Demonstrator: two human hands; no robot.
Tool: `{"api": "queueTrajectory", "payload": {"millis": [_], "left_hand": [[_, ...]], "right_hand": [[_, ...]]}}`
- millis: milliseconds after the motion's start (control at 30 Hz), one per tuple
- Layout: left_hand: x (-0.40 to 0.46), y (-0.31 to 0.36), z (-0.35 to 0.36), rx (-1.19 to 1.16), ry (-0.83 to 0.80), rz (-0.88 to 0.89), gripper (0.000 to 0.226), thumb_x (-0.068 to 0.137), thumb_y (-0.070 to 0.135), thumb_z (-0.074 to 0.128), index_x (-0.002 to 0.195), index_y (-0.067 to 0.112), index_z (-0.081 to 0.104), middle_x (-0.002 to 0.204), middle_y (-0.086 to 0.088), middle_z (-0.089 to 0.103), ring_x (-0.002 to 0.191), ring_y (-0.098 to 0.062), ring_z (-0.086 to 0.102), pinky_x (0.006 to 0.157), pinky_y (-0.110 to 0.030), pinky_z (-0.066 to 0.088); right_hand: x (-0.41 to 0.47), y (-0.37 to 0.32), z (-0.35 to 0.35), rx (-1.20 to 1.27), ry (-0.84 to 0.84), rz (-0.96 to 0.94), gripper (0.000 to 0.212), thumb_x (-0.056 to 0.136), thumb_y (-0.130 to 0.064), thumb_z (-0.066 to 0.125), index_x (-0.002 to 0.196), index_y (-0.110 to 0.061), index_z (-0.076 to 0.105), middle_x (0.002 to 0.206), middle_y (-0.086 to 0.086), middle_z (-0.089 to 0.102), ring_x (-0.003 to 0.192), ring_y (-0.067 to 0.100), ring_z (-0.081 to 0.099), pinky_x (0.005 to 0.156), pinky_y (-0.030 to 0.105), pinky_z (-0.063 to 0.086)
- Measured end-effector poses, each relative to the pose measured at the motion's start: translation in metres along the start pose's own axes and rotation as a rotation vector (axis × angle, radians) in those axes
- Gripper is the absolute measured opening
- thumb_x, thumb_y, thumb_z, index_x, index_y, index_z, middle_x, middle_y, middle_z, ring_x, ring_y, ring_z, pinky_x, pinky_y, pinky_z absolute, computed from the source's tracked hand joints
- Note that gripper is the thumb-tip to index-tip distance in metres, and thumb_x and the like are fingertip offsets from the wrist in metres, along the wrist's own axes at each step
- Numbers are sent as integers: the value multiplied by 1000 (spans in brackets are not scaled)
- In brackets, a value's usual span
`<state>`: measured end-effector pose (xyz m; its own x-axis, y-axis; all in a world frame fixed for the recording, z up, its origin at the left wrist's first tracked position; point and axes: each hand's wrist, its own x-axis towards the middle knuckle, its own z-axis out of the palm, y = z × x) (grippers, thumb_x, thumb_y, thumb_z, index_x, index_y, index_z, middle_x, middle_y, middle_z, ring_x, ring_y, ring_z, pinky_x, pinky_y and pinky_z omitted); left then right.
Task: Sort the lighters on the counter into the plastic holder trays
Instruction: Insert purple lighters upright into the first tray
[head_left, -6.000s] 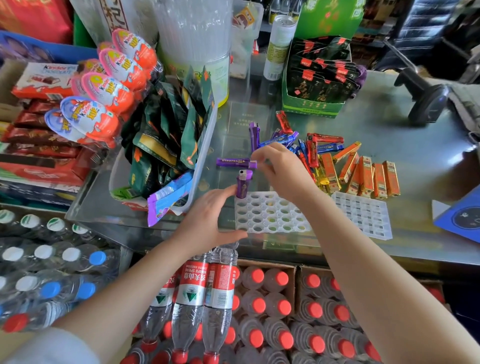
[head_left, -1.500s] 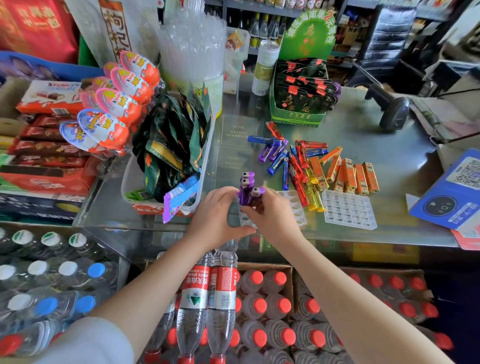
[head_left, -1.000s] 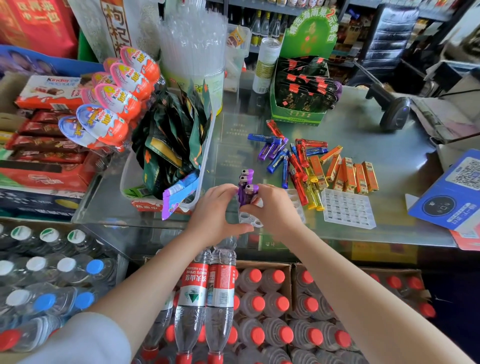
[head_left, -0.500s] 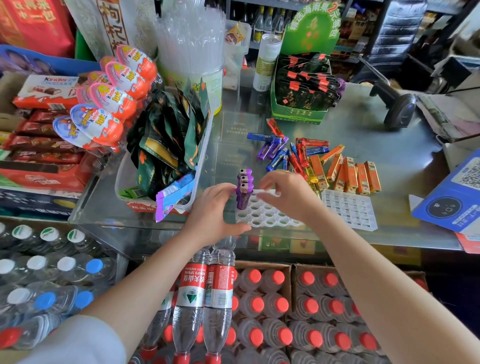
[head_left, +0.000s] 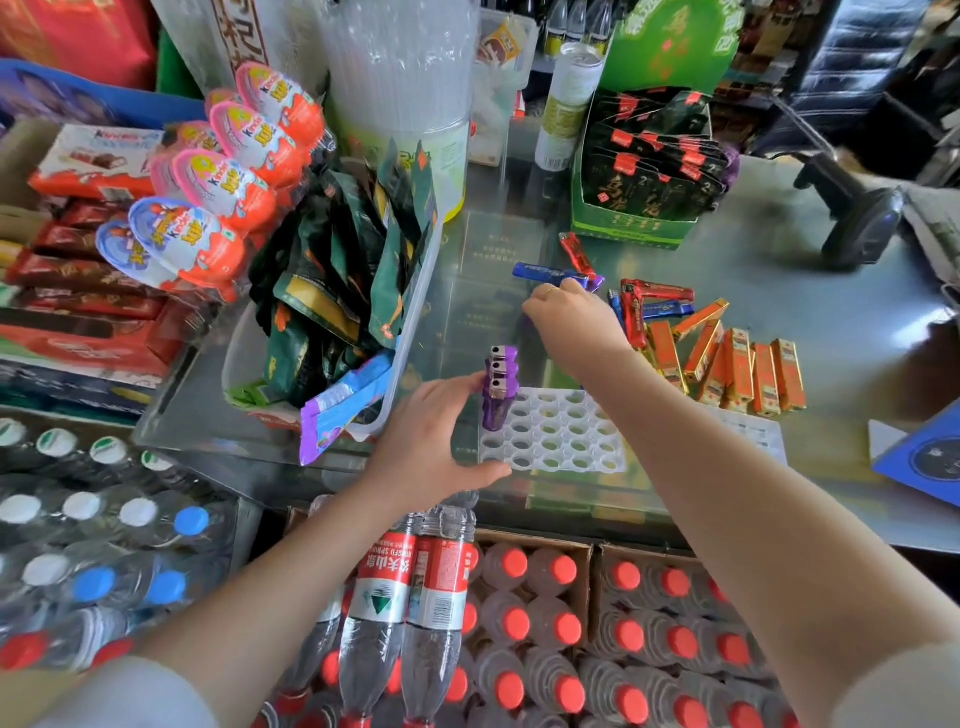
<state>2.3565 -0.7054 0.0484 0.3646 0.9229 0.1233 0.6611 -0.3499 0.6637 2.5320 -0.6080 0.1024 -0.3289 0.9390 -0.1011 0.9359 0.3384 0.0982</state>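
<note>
A white plastic holder tray (head_left: 563, 441) with round holes lies at the counter's near edge. Three purple lighters (head_left: 500, 387) stand upright in a row along its left side. My left hand (head_left: 434, 441) rests open against the tray's left edge, thumb at the front corner, fingertips beside the purple lighters. My right hand (head_left: 574, 322) is stretched over the loose pile of lighters, fingers curled down on it next to a blue lighter (head_left: 545, 273); what they hold is hidden. Red lighters (head_left: 657, 293) and orange lighters (head_left: 737, 369) lie to the right. A second tray (head_left: 753, 431) is partly hidden by my right arm.
A clear bin of snack packets (head_left: 353, 291) stands just left of the tray. A green display box (head_left: 644, 171) sits behind the pile, a barcode scanner (head_left: 862, 223) at the far right, a blue card (head_left: 930, 457) at the right edge. Water bottles (head_left: 410, 597) are stacked below the counter.
My right hand has left the tray and reached away to the loose pile. A third purple lighter now stands in the tray. My left hand has stayed at the tray's left edge.
</note>
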Motion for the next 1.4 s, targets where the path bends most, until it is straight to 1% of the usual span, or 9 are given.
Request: {"api": "queueTrajectory", "payload": {"millis": [233, 533, 800, 867, 967, 1033, 1133, 1267, 1400], "left_hand": [[0, 0, 0, 10, 17, 15, 73, 62, 56, 62, 126, 27, 43, 117, 18, 47, 112, -11, 45, 90, -25, 32], [-2, 2, -2, 11, 5, 5, 76, 62, 58, 61, 128, 28, 40, 117, 22, 40, 115, -9, 40, 92, -24, 29], [-2, 2, -1, 3, 7, -8, 76, 61, 58, 61, 128, 28, 40, 122, 12, 51, 115, -10, 42, 90, -23, 31], [-2, 3, -1, 4, 14, -8, 77, 61, 58, 63, 128, 27, 41, 122, 10, 52, 115, -11, 43, 90, -25, 32], [-3, 5, -2, 8, 18, -12, 77, 62, 49, 74, 129, 26, 42, 124, 8, 52, 116, -12, 43, 91, -26, 32], [-4, 4, -2, 14, 17, -13, 79, 63, 49, 74, 130, 26, 41, 124, 8, 52, 116, -12, 42, 91, -24, 30], [-3, 2, -2, 12, -11, -24, 81, 61, 60, 62, 132, 28, 38, 124, 10, 51, 116, -10, 41, 91, -25, 31], [-4, 5, -5, -8, -47, -54, 80, 63, 60, 63, 132, 33, 34, 125, 12, 48, 117, -8, 38, 96, -28, 32], [-4, 5, -5, 1, -34, -36, 83, 62, 59, 65, 134, 30, 34, 128, 8, 49, 120, -12, 40, 96, -26, 29]], "right_hand": [[-7, 0, 2, 24, 25, -164, 31, 81, 11, 44, 107, -3, 52, 109, 15, 51, 99, 33, 53, 68, 41, 46], [9, 5, 3, -107, 15, -101, 33, 84, 8, 44, 113, -4, 48, 116, 13, 54, 106, 33, 51, 80, 41, 46], [-31, 7, 5, -11, 11, -446, 43, 79, 11, 44, 115, -11, 56, 119, 6, 56, 99, 29, 55, 86, 38, 45], [-43, 10, 10, 188, 97, -359, 43, 74, 15, 46, 106, -8, 62, 115, 8, 60, 93, 31, 60, 80, 42, 50], [-44, 3, 9, 540, 265, 89, 21, 87, -2, 45, 101, -5, 61, 107, 11, 62, 83, 28, 61, 69, 40, 54], [-35, -6, 7, 600, 171, 284, 18, 91, -19, 51, 95, -4, 59, 100, 11, 61, 79, 27, 58, 67, 35, 50], [-18, -18, 5, 513, 3, 396, 29, 85, -31, 62, 83, -6, 50, 86, 10, 53, 72, 27, 53, 61, 33, 45], [0, -22, 5, 507, -72, 497, 18, 82, -13, 64, 80, -6, 47, 73, 10, 51, 69, 28, 54, 59, 32, 46], [-20, -14, -2, 776, 43, 463, 11, 79, -14, 66, 77, -7, 59, 61, 2, 54, 53, 15, 52, 48, 24, 40]]}}
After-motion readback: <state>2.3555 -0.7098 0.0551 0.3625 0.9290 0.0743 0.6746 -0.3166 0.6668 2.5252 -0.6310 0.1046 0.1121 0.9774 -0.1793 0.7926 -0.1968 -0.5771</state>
